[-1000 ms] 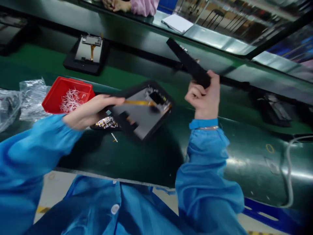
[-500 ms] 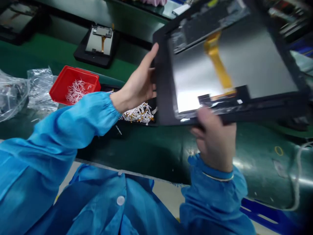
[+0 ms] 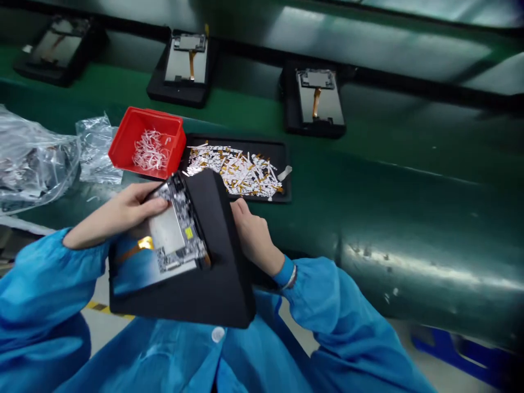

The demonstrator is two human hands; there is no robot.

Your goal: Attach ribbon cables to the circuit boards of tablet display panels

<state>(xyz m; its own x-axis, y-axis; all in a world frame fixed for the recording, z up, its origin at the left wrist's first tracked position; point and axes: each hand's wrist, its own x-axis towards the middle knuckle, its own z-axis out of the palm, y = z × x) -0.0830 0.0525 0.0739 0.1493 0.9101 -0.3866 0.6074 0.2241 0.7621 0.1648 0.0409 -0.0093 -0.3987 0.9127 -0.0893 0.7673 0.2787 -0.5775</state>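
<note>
Close to my body, a black block-like holder (image 3: 223, 256) is tilted up. In it lies an opened tablet (image 3: 168, 232) with a bare silver back, a circuit board, a yellow sticker and an orange ribbon cable. My left hand (image 3: 125, 213) grips the tablet side, its thumb pressed on the silver back near the board; the other fingers are partly hidden. At the holder's right side my right hand (image 3: 257, 237) is closed against the edge, with the fingertips hidden behind it. Just beyond is a black tray (image 3: 282, 191) of small white-and-orange strips (image 3: 245, 174).
A red bin (image 3: 176, 131) holds white scraps (image 3: 151, 150). Left of it lie clear plastic bags (image 3: 36, 158). Along the green belt (image 3: 249, 98) at the back, similar holders carry a left tablet (image 3: 57, 46), a middle tablet (image 3: 186, 63) and a right tablet (image 3: 321, 98).
The holder with its tablet has come from the upper right down to the left, close to my body, and has turned. Both hands moved with it. The view has swung, showing the right tablet.
</note>
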